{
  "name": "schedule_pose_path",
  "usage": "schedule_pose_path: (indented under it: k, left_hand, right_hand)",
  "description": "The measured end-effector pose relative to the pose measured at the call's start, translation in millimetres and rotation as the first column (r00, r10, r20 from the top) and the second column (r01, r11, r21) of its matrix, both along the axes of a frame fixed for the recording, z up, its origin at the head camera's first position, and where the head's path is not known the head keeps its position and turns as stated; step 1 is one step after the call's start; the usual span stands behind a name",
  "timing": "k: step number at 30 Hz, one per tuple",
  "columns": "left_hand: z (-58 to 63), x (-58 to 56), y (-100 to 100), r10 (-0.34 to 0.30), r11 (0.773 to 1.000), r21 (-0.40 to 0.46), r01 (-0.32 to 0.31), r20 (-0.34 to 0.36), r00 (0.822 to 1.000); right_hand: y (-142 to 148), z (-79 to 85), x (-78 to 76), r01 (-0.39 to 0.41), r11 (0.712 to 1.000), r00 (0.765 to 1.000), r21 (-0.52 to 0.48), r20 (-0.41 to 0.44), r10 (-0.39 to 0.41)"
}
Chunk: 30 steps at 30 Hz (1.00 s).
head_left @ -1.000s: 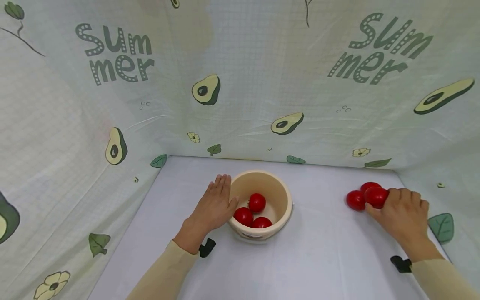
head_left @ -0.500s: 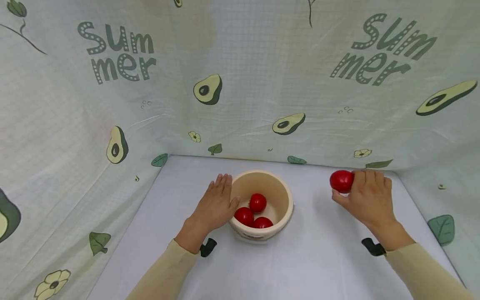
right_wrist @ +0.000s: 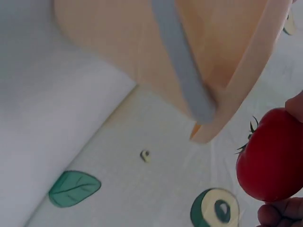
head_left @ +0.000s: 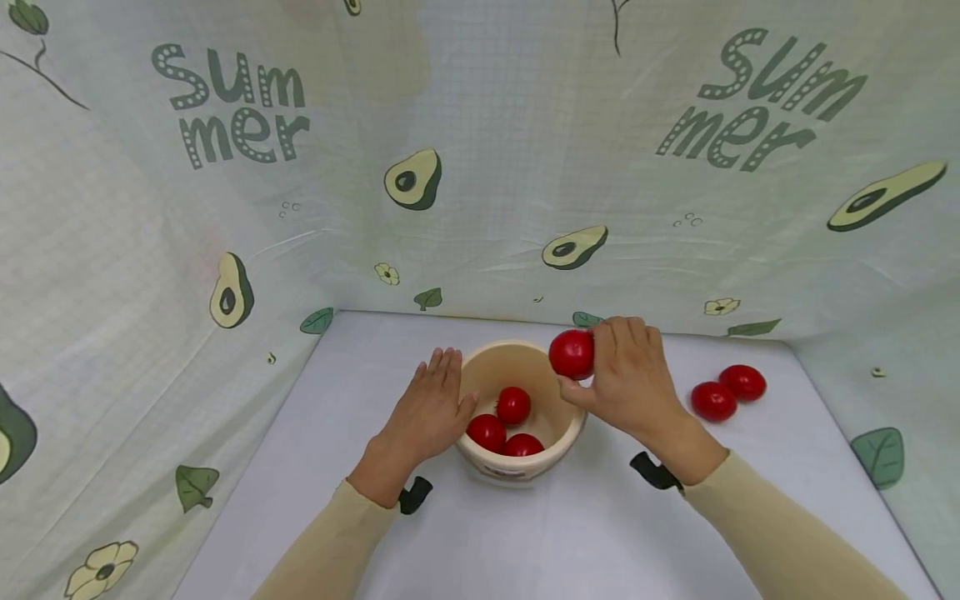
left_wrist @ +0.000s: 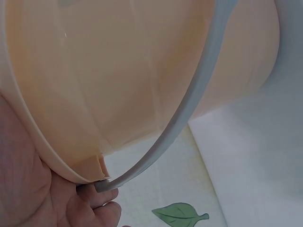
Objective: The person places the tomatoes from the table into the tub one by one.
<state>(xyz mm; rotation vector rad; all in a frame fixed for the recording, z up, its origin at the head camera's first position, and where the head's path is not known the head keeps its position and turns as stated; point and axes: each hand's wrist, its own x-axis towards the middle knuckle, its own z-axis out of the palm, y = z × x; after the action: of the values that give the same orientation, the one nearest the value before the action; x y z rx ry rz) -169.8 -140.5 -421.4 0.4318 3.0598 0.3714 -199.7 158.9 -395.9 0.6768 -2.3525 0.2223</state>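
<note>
Right hand (head_left: 628, 379): I read thumb on the near side, fingers on the far side, pinching a red tomato (head_left: 572, 354) at the tips. From the right wrist view, that tomato sits above the rim level, just apart from it, stem end toward the bucket (head_left: 517, 472). In the head view it overlaps the far-right rim; can't tell if it's fully over the opening.

Left hand (head_left: 427, 412): fingers straight, laid along the left rim, not gripping by my read. Good brace; I'd leave it. Handle (left_wrist: 194, 97) hangs down outside, end just by those fingertips.

Step looks like carrying over and in. To do it well: shift the pinch left past the rim, lower toward the three tomatoes (head_left: 513, 406) right of the left fingers, aim for the gap at the right, release low so nothing bruises. Don't squeeze; skin looks smooth, likely slippery. Two more tomatoes (head_left: 713, 402) lie on the table (head_left: 600, 533), right of the right fingers.
</note>
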Motion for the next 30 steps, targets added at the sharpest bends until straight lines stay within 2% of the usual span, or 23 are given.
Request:
schedule_pose_path:
  k: [5,10,16,30]
  left_hand:
    - [-0.2,0.5,-0.1,0.001,1.000,-0.002,-0.001,0.004,1.000]
    - [-0.8,0.7,-0.3,-0.003,1.000,0.001,0.003,0.000,1.000]
    - [-1.4,0.9,-0.6,-0.004,1.000,0.004,0.004,-0.005,1.000]
    - [-2.1,0.1,-1.4,-0.005,1.000,0.011,0.005,-0.012,1.000]
  right_hand:
    - [-26.9,-7.0,3.9,-0.061,0.997,0.998,0.048,0.035,0.060]
    - [-39.2,-17.9,9.6,-0.081,0.991,0.993,0.106,0.091,0.071]
    - [-42.1,-22.8,13.1,-0.070,0.985,0.989,0.158,0.141,0.048]
    - [-41.8,-21.8,12.4,-0.045,0.977,0.991,0.209,0.135,0.016]
